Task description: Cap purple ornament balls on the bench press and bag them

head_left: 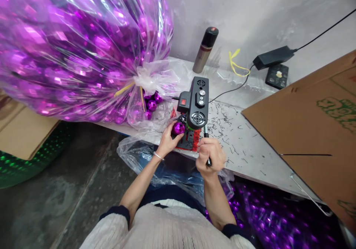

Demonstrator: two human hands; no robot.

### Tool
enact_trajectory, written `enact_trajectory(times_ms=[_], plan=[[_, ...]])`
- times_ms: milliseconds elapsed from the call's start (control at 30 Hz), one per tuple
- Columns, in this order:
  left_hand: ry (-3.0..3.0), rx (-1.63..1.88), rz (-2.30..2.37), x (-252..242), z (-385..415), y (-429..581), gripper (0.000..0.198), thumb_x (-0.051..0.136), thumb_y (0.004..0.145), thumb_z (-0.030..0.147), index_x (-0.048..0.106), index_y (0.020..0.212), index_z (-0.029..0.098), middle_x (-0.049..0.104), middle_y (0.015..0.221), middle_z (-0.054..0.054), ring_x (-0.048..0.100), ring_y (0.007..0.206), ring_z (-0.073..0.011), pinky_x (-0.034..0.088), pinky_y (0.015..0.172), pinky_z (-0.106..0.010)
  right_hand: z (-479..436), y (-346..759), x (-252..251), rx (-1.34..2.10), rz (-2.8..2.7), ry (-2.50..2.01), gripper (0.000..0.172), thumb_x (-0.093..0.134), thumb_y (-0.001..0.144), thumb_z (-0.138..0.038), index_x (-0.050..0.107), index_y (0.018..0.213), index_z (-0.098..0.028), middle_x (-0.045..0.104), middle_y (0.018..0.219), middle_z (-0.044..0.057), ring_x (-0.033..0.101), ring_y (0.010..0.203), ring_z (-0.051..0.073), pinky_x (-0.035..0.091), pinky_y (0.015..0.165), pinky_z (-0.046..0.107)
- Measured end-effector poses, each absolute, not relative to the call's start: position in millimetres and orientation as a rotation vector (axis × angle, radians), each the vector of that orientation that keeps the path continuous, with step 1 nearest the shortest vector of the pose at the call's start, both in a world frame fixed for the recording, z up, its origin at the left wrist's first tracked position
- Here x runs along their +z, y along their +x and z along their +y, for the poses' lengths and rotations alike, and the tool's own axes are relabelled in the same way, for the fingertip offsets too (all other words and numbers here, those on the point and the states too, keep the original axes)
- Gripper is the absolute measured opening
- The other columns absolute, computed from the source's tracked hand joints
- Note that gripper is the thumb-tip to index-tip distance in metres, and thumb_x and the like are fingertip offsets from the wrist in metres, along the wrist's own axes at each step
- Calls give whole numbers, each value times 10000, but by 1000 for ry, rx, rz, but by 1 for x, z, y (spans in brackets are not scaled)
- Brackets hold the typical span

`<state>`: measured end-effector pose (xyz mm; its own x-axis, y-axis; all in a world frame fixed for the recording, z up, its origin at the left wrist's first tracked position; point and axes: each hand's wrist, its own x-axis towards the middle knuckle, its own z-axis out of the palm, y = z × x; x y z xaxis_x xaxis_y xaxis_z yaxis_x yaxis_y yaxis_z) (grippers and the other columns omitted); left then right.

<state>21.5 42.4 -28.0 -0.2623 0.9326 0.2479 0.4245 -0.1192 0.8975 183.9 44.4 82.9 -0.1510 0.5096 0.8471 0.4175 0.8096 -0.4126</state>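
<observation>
My left hand (pixel 167 139) is closed on a small purple faceted ball (pixel 178 128), holding it under the head of a black bench machine (pixel 196 102) with a red switch and round buttons. Just to the right, my right hand (pixel 210 155) is wrapped around the machine's dark lever handle (pixel 206 147). The machine stands on a black base over a red sheet (pixel 194 140) near the front edge of a grey worktable (pixel 250 149). A thin bracelet is on my left wrist.
A huge clear bag of purple balls (pixel 78 49) fills the left. Loose purple balls (pixel 152 102) lie by its knot. A spray can (pixel 205 49), yellow tie, power adapter (pixel 272 57) and a cardboard sheet (pixel 311 130) are on the table. Several small metal bits (pixel 225 121) litter it.
</observation>
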Motion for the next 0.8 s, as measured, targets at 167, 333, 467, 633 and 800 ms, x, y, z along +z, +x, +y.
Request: enact_trajectory(times_ms=[167, 333, 467, 633, 800], plan=[[1739, 1333, 1703, -29, 43, 24, 540, 640, 951, 410, 529, 1427, 181, 640, 1401, -159, 599, 1323, -292, 485, 1117, -477, 43, 185, 80, 102, -1790, -713, 208, 469, 962, -133, 525, 778, -213, 625, 714, 9, 579, 637, 120, 445, 565, 253], [1767, 1328, 1704, -32, 41, 26, 561, 668, 932, 456, 554, 1412, 190, 665, 1364, -153, 621, 1293, -291, 493, 1105, -478, 42, 185, 80, 98, -1791, -719, 201, 475, 958, -137, 536, 781, -213, 631, 716, 11, 575, 631, 124, 449, 567, 258], [1702, 1334, 1730, -39, 42, 25, 652, 751, 855, 507, 563, 1404, 209, 677, 1344, -146, 637, 1271, -303, 510, 1083, -484, 42, 186, 77, 111, -1787, -716, 195, 474, 955, -136, 541, 790, -215, 635, 722, 10, 577, 637, 128, 448, 572, 262], [1786, 1330, 1677, -40, 43, 14, 646, 774, 828, 522, 598, 1368, 214, 677, 1330, -144, 622, 1284, -311, 492, 1104, -499, 42, 186, 73, 109, -1794, -710, 188, 471, 961, -144, 540, 802, -216, 633, 731, 14, 575, 643, 131, 447, 572, 262], [1916, 1228, 1622, -32, 50, 11, 640, 785, 824, 498, 603, 1373, 223, 657, 1325, -138, 601, 1286, -316, 460, 1134, -519, 41, 185, 75, 98, -1805, -700, 197, 463, 966, -147, 538, 797, -215, 627, 724, 17, 568, 631, 129, 458, 574, 262]])
